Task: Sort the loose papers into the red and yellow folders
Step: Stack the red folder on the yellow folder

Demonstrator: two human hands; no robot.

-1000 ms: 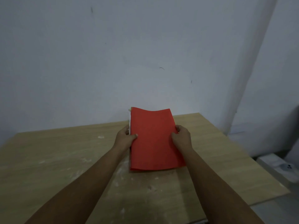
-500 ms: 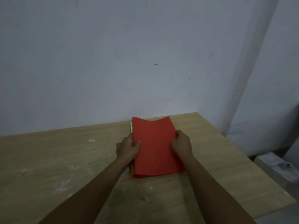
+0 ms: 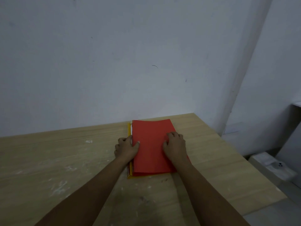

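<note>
- A bare wooden table (image 3: 65,160), dusted with pale smears, stands against a plain grey wall (image 3: 114,62); no loose sheets lie on its open surface.
- The left hand (image 3: 126,148) rests at the left edge of the stack, fingers curled and thumb laid over the red cover, pinching that edge.
- A yellow folder (image 3: 129,132) lies at the bottom of the stack, showing only as a strip along the left and near edges; a thin white edge of papers (image 3: 131,128) peeks out between it and the cover above.
- The red folder (image 3: 151,144) lies on top, closed, at the far middle of the table.
- The right hand (image 3: 175,145) presses flat on the red cover's right side, fingers bent, gripping nothing.
- The stack appears just set down and squared; sorting seems not yet begun. The next move likely calls for separating the folders and opening one.
- No label, brand or writing can be read anywhere.
</note>
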